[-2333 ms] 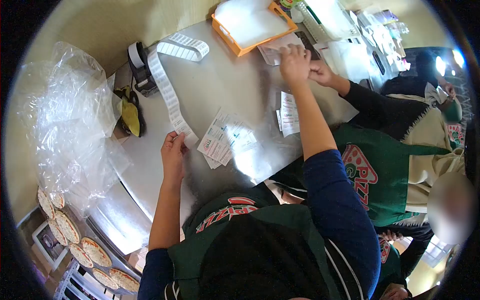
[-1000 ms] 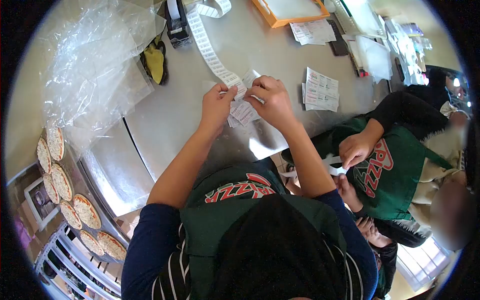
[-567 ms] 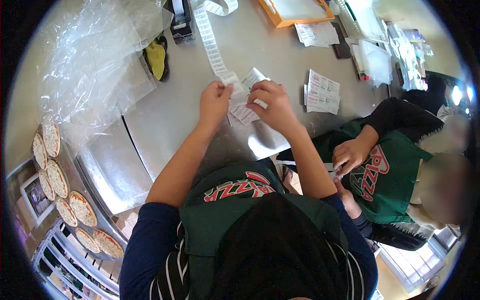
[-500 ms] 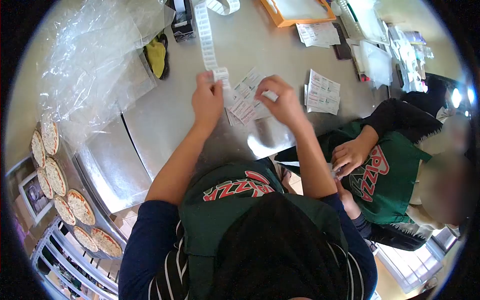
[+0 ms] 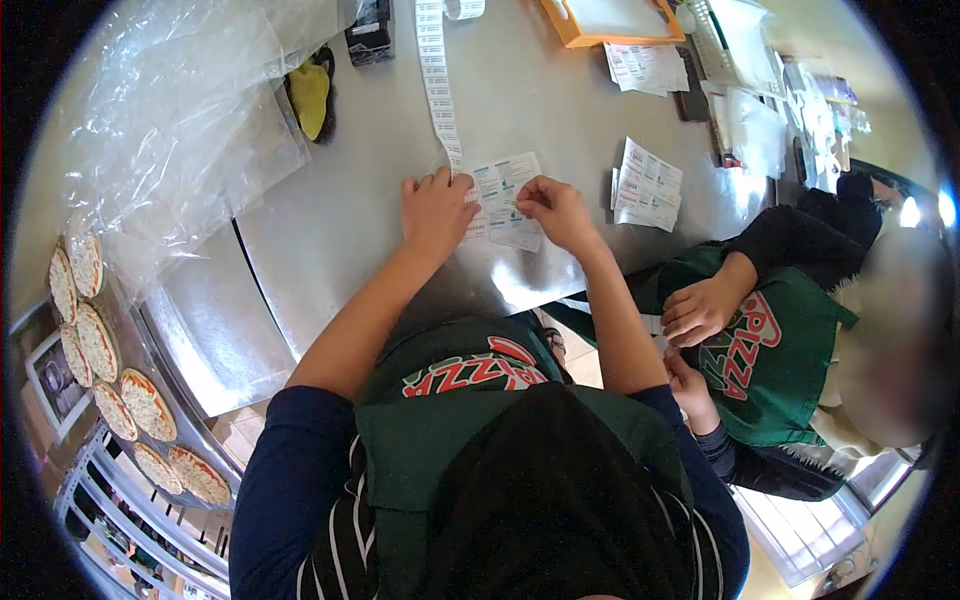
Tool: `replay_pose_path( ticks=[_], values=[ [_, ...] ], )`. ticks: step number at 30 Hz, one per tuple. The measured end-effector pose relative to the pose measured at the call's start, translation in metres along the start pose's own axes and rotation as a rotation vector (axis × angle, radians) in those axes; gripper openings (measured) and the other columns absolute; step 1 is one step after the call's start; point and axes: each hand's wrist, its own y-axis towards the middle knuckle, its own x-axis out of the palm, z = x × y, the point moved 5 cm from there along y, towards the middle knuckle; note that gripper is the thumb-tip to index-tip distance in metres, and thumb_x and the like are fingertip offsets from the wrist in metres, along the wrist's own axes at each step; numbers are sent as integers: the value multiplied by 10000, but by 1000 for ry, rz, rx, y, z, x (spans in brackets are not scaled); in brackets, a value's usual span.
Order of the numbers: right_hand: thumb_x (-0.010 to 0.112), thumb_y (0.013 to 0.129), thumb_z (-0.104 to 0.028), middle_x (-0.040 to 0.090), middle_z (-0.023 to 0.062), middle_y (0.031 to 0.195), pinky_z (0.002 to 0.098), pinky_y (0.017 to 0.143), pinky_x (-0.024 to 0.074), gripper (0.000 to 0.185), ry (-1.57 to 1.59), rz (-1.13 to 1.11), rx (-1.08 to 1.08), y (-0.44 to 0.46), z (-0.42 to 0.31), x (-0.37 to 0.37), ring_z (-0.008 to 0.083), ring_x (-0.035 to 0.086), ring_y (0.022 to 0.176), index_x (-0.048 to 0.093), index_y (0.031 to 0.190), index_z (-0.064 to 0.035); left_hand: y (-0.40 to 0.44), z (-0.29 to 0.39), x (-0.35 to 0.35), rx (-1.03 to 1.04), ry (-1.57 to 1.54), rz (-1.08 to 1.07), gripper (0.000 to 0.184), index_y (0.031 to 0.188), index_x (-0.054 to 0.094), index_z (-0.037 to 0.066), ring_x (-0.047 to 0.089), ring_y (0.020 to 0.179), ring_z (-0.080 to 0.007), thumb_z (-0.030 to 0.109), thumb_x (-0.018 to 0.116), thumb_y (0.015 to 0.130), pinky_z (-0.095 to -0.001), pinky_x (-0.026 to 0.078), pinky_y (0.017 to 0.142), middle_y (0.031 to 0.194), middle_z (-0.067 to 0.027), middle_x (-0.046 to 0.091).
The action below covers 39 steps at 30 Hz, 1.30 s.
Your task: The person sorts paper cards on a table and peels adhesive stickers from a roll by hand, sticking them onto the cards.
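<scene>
A long strip of small printed stickers point(image 5: 437, 95) runs down the metal table to my left hand point(image 5: 437, 215). That hand's fingers are curled over the strip's lower end, which they partly hide, and it rests at the left edge of a spread of printed paper labels point(image 5: 503, 180). Over the right side of these labels, my right hand point(image 5: 560, 212) has thumb and forefinger pinched together; what is between them is too small to make out. To the right lies a separate stack of printed labels point(image 5: 648, 188).
Clear plastic bags point(image 5: 190, 130) and a yellow-and-black object point(image 5: 312, 95) lie on the left. Cheese-topped pizza bases point(image 5: 97, 342) line a lower-left surface. An orange-framed tray point(image 5: 612, 22) sits at the back. A co-worker in a green apron point(image 5: 750, 350) is close on my right.
My left hand has come down with the strip's end, which was raised and curled, onto the labels. My right hand has shifted slightly lower, still pinched. The view has moved a little.
</scene>
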Motion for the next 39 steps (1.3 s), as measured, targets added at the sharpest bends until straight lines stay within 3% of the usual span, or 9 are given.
replay_pose_path(
  ticks=[9,16,21,24,29,31,34,36,39],
  values=[
    [569,717,-72,610,106,695,397,616,459,436,-674,-66,-173,12,-40,24,275,607,671,394,1109,-142,-5,0,-2,-24,10,4,284,923,550,142,517,845,-195,259,646,683,-364,315,751,892,-36,524],
    [605,713,-116,611,61,722,389,561,450,469,-846,-46,-184,18,-40,34,272,599,694,374,1120,-143,-5,3,-3,-53,57,-37,335,949,557,154,527,848,-220,324,655,677,-392,319,749,908,-43,530],
    [708,621,-215,604,95,703,382,578,464,599,-968,246,147,11,-48,13,274,602,715,390,1120,-121,0,8,-3,-90,78,-39,341,923,559,134,527,842,-217,343,658,673,-392,313,745,895,-50,531],
    [708,608,-180,601,115,693,364,611,482,476,-739,517,17,14,-23,-13,244,608,720,463,1007,-91,0,6,-7,-78,6,-22,322,920,563,117,544,816,-222,313,657,682,-392,332,747,864,-59,549],
    [686,635,-140,619,101,740,339,634,475,318,-311,340,92,24,6,-36,226,610,695,541,900,-38,7,-26,-10,-176,-436,44,254,973,569,77,593,800,-218,178,615,745,-343,420,764,869,-75,609],
    [677,644,-124,626,99,754,328,636,473,278,-254,328,90,23,5,-45,221,612,695,556,874,-24,1,-46,-21,-392,-890,181,242,960,579,42,540,943,-232,161,589,749,-364,375,821,994,-77,588],
    [649,677,-70,614,94,702,257,542,447,235,-256,399,-110,28,-10,-73,151,571,582,550,880,-6,2,-70,-27,-273,-770,251,264,1009,549,14,552,939,-231,129,569,772,-331,396,830,965,-88,607],
    [649,680,-82,612,108,699,263,565,454,278,234,486,120,30,5,-106,168,581,596,529,921,-11,3,-61,-46,-368,-990,238,284,1047,518,-7,563,902,-214,114,548,792,-302,412,815,938,-98,617],
    [655,686,-105,614,127,744,289,630,463,324,-117,740,54,35,-7,-170,211,601,685,508,960,-15,0,-53,-48,-537,-1327,112,315,1095,476,-21,569,844,-181,112,525,814,-276,425,780,929,-117,615]
  ],
)
